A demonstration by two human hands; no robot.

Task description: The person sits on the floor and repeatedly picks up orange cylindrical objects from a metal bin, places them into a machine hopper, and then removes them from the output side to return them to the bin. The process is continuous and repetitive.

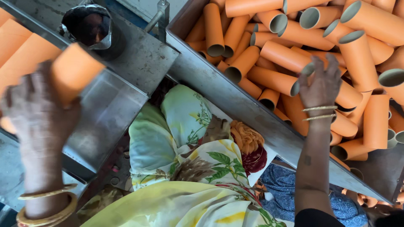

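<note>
**Orange tubes handled over a metal bin**

Nearest the lens, a blurred left hand (38,105) is seen closed around one orange tube (73,71), held above a steel chute (109,109). Beyond the right hand (322,84), a metal bin (235,105) is filled with piled orange tubes (294,38); spread fingers are laid on them, nothing gripped. Between the arms, floral cloth (185,155) is draped.

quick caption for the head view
Left hand lifts one orange tube while right hand reaches into a metal bin of tubes.

Floral yellow cloth (185,168) — crumpled foil cup (88,27).
</note>
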